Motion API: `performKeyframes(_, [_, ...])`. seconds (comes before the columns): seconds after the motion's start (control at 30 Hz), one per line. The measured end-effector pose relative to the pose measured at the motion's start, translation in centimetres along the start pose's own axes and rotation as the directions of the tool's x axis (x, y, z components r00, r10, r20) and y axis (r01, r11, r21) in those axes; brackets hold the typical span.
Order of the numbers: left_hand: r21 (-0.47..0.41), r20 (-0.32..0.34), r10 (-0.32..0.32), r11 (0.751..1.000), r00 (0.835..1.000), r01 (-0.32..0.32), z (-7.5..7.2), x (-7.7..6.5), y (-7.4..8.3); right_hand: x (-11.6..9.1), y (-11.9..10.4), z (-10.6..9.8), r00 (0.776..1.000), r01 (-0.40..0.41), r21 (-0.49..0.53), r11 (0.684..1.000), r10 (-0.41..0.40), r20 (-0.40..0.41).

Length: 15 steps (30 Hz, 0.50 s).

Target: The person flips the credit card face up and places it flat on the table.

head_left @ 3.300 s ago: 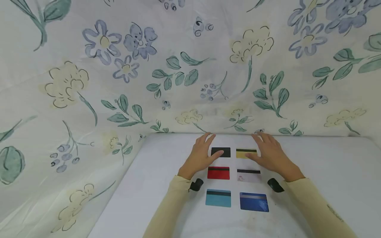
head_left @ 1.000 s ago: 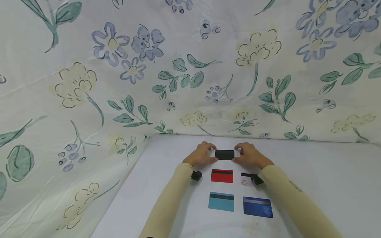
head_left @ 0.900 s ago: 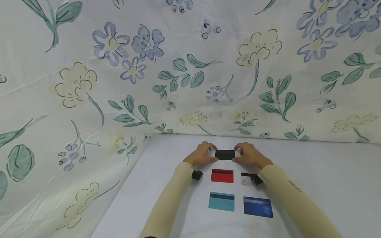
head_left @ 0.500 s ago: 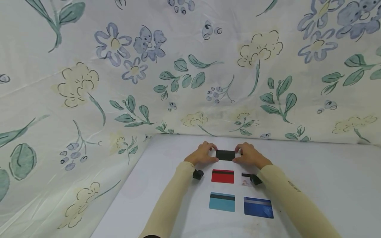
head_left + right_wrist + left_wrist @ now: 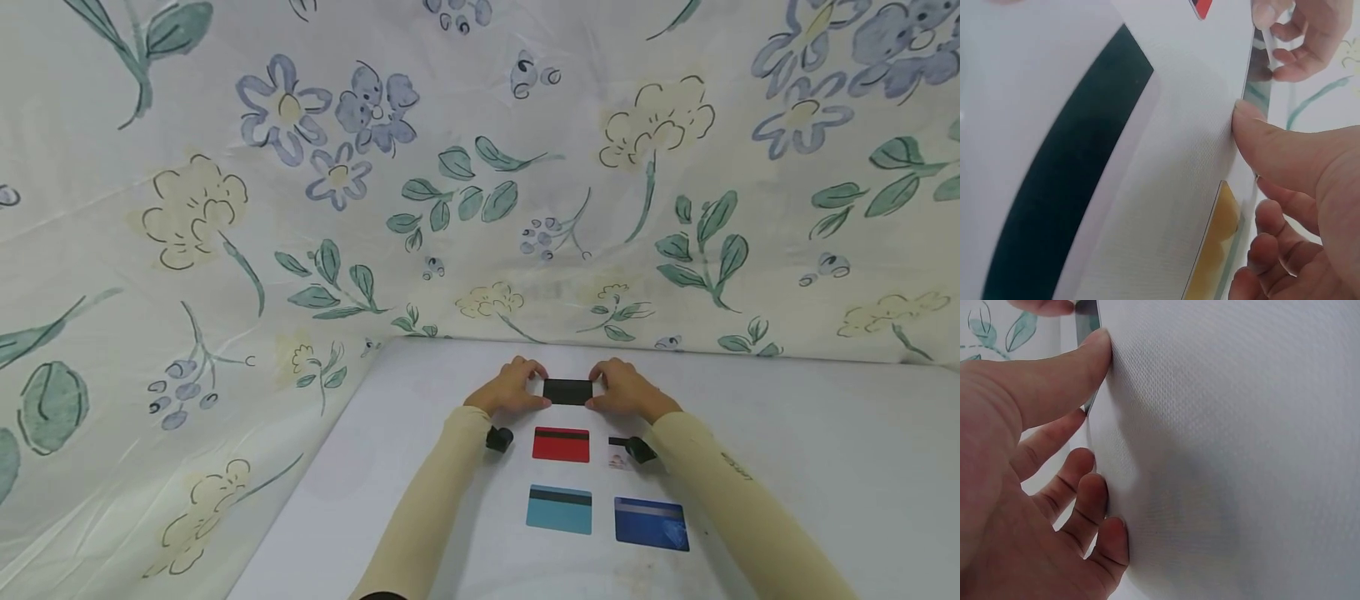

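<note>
A black card (image 5: 567, 392) lies at the back of the white table, seen edge-on and glossy in both wrist views. My left hand (image 5: 510, 390) pinches its left end, thumb at the near corner and forefinger at the far one. On the opposite end, my right hand (image 5: 628, 392) holds the card the same way. The right wrist view shows a gold card (image 5: 1213, 244) beside the right fingers; the hand hides it in the head view. Nearer are a red card (image 5: 561, 445) and a pale card with a dark stripe (image 5: 618, 457), partly covered.
A light blue card (image 5: 559, 513) and a dark blue card (image 5: 651, 528) form the nearest row. Black wrist cameras (image 5: 499, 439) jut out under both wrists. Floral cloth (image 5: 525, 208) hangs behind the white table (image 5: 825, 450) and along its left side.
Since the oldest frame, both hands have come down from above the top row onto the black card's ends, the right hand moving left over the gold card. During the last second they hardly move.
</note>
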State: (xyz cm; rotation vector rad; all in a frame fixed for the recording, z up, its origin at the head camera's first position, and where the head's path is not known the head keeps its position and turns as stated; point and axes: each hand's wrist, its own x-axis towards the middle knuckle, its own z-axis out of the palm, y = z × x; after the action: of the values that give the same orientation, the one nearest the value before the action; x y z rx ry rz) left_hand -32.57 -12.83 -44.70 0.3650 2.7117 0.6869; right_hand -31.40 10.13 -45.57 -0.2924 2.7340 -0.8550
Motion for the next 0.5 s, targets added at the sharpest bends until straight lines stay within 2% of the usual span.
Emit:
performKeyframes(0.17, [0.002, 0.002, -0.003, 1.000, 1.000, 0.003, -0.02, 0.02, 0.10, -0.18, -0.07, 0.01, 0.999, -0.029, 0.031, 0.999, 0.029, 0.017])
performKeyframes(0.5, [0.010, 0.004, 0.005, 1.000, 1.000, -0.005, 0.13, 0.45, -0.15, -0.45, -0.23, -0.27, 0.999, -0.018, 0.036, 0.999, 0.017, 0.049])
